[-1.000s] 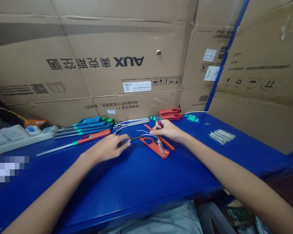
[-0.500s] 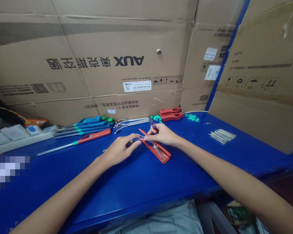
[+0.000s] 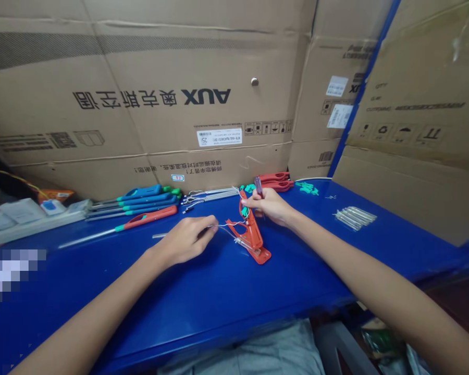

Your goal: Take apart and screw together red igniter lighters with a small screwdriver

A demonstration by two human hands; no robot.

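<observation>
My right hand (image 3: 269, 205) is closed around a screwdriver with a translucent purple handle (image 3: 258, 186), and its fingertips also pinch the upper end of a red plastic shell half (image 3: 254, 229) holding a green part (image 3: 245, 212). A second red shell half (image 3: 264, 256) lies below it on the blue table, with a clear tube (image 3: 247, 245) in it. My left hand (image 3: 195, 237) pinches a thin white wire (image 3: 229, 225) that runs to the shells. A metal rod (image 3: 159, 236) sticks out to the left from under my left hand.
Blue-handled lighters (image 3: 148, 200) and one red lighter (image 3: 150, 216) lie at left, beside a power strip (image 3: 76, 216). Metal rods with wires (image 3: 214, 195), red shells (image 3: 275, 182) and green parts (image 3: 307, 188) line the back. Clear tubes (image 3: 355, 217) lie right; cardboard (image 3: 160, 62) stands behind.
My right hand has moved slightly right and raised one red shell half off the other, showing the green part. My left hand has drawn back a little left, and the wire stretches between the hands.
</observation>
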